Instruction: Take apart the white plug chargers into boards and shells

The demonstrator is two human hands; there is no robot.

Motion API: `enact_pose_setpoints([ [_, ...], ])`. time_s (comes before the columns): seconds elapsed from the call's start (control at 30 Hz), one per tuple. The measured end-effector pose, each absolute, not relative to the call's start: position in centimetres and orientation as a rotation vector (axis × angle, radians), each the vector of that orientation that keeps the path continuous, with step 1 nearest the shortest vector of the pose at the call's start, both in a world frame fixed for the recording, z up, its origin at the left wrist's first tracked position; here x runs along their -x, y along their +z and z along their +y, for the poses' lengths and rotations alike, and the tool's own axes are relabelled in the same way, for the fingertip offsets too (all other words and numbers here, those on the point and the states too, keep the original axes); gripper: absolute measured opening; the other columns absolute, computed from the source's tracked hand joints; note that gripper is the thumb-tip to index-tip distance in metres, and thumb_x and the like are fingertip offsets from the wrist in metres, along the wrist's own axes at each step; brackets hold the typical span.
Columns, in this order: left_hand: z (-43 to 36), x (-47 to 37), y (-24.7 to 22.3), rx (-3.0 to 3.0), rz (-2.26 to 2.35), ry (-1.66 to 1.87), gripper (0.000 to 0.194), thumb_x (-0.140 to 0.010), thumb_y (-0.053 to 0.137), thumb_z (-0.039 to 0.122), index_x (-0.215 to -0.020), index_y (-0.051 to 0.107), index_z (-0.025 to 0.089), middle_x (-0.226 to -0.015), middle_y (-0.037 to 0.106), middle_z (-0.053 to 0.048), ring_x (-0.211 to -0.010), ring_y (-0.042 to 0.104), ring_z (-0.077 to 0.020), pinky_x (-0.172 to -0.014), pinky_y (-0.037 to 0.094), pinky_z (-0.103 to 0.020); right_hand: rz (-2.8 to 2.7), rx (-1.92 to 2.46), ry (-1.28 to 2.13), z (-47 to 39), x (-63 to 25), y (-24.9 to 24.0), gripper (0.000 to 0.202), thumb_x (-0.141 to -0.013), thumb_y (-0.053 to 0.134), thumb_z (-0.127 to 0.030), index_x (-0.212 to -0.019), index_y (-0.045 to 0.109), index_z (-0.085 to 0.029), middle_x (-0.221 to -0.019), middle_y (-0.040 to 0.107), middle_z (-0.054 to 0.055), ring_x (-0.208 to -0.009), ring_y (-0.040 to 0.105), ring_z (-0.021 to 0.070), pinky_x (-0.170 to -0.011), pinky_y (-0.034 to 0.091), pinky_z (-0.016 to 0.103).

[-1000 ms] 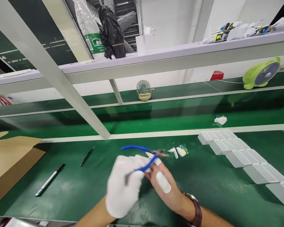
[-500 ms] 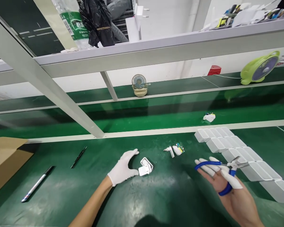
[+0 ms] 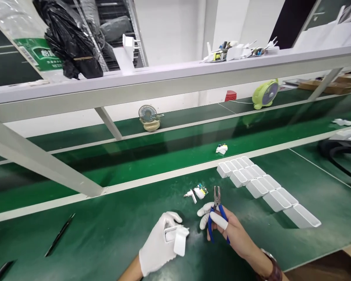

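I have the white-gloved left hand part closed, thumb and fingers around a small white plastic case with an open, rimmed mouth, low over the dark green bench top. A flat white plastic piece sits against the case's right side. My right hand, with white covers on its fingers, is half curled, thumb laid across blue-handled metal pliers, their jaws pointing away from me.

Just beyond and between the hands lies a white plug part next to a green circuit board with white and yellow pieces. To the right, five open-topped translucent white plastic bins run in a slanting line; the nearest is undivided, while the farther ones are split by thin walls. From this slant I can't be sure of their floors.

Past the pale bench rail, another white part rests on a bright green surface. On the lilac-edged shelf above sits a heap of white plastic pieces and components.
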State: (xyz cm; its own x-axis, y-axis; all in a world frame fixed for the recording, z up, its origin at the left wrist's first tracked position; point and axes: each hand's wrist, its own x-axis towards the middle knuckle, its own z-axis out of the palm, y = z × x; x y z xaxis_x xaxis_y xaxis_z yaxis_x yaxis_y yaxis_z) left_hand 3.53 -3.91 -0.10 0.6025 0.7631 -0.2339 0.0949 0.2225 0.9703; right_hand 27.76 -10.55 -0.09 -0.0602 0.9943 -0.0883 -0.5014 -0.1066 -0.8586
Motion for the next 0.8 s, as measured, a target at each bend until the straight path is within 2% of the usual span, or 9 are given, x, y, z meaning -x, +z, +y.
enact_pose_setpoints([
  [0.1,-4.2,-3.9,1.6,-1.362,0.847,0.384,0.041,-0.07,0.075,0.014,-0.105,0.056,0.021,-0.109,0.063,-0.005,-0.082,0.06,-0.0155,-0.069,0.047,-0.027,-0.998,1.066,1.413,-10.9,-28.5,0.5,0.041,-0.097,0.057,-0.043,-0.132,0.053,-0.023,-0.103,0.065,0.008,-0.075,0.061,0.017,-0.067,0.054,0.034],
  [0.17,-4.4,-4.0,2.7,-1.456,0.817,0.27,0.047,-0.07,0.075,0.015,-0.113,0.059,0.021,-0.106,0.066,-0.006,-0.087,0.061,-0.0184,-0.075,0.049,-0.03,-1.258,1.272,1.213,-11.2,-29.0,1.2,0.04,-0.097,0.056,-0.039,-0.134,0.054,-0.024,-0.103,0.065,0.007,-0.083,0.062,0.0194,-0.075,0.054,0.037],
  [0.27,-5.0,-4.0,3.5,-1.625,0.789,0.222,0.045,-0.069,0.079,0.024,-0.11,0.062,0.021,-0.106,0.067,-0.005,-0.09,0.062,-0.0203,-0.08,0.05,-0.033,-1.748,1.376,0.657,-11.4,-29.5,2.7,0.043,-0.094,0.054,-0.024,-0.138,0.055,-0.025,-0.11,0.063,0.01,-0.1,0.059,0.0241,-0.087,0.051,0.042],
  [0.37,-5.9,-3.9,3.9,-1.594,0.833,0.167,0.059,-0.062,0.086,0.035,-0.113,0.059,0.021,-0.096,0.069,-0.003,-0.08,0.062,-0.0182,-0.07,0.051,-0.031,-2.121,1.285,0.097,-11.1,-29.4,4.6,0.056,-0.084,0.052,-0.01,-0.139,0.056,-0.021,-0.101,0.062,0.012,-0.089,0.055,0.0253,-0.076,0.05,0.042],
  [0.43,-6.4,-4.0,4.4,-1.493,0.843,0.114,0.066,-0.061,0.088,0.039,-0.117,0.056,0.02,-0.093,0.071,-0.002,-0.073,0.063,-0.0168,-0.064,0.051,-0.029,-2.29,1.234,-0.168,-10.8,-28.9,6.0,0.055,-0.078,0.051,-0.006,-0.131,0.062,-0.017,-0.094,0.062,0.013,-0.081,0.053,0.0256,-0.07,0.047,0.041],
  [0.53,-6.7,-4.2,5.5,-1.432,0.844,0.082,0.073,-0.062,0.088,0.037,-0.125,0.053,0.023,-0.094,0.073,-0.002,-0.077,0.067,-0.0186,-0.069,0.053,-0.031,-2.463,1.087,-0.393,-10.5,-28.3,7.6,0.038,-0.08,0.049,-0.005,-0.108,0.072,-0.016,-0.086,0.062,0.013,-0.076,0.052,0.025,-0.068,0.042,0.04],
  [0.6,-6.8,-4.2,6.2,-1.454,0.862,0.094,0.076,-0.062,0.088,0.033,-0.128,0.052,0.025,-0.094,0.073,0.0,-0.084,0.069,-0.02,-0.078,0.054,-0.034,-2.499,0.966,-0.468,-10.4,-28.0,8.4,0.027,-0.083,0.049,-0.004,-0.085,0.072,-0.017,-0.074,0.058,0.009,-0.07,0.049,0.0225,-0.067,0.039,0.039],
  [0.67,-6.9,-4.1,6.4,-1.438,0.872,0.115,0.073,-0.061,0.087,0.03,-0.124,0.051,0.024,-0.091,0.073,0.002,-0.085,0.069,-0.0194,-0.079,0.054,-0.033,-2.518,0.892,-0.509,-10.3,-27.9,9.0,0.027,-0.085,0.049,-0.003,-0.071,0.067,-0.018,-0.066,0.054,0.007,-0.067,0.046,0.0209,-0.068,0.037,0.04],
  [0.8,-7.3,-3.7,6.1,-1.361,0.917,0.111,0.059,-0.062,0.085,0.029,-0.107,0.047,0.022,-0.086,0.072,0.002,-0.075,0.066,-0.0166,-0.065,0.05,-0.028,-2.589,0.837,-0.607,-10.3,-27.8,9.9,0.022,-0.088,0.049,-0.007,-0.08,0.068,-0.016,-0.078,0.063,0.01,-0.071,0.049,0.0219,-0.07,0.037,0.041],
])
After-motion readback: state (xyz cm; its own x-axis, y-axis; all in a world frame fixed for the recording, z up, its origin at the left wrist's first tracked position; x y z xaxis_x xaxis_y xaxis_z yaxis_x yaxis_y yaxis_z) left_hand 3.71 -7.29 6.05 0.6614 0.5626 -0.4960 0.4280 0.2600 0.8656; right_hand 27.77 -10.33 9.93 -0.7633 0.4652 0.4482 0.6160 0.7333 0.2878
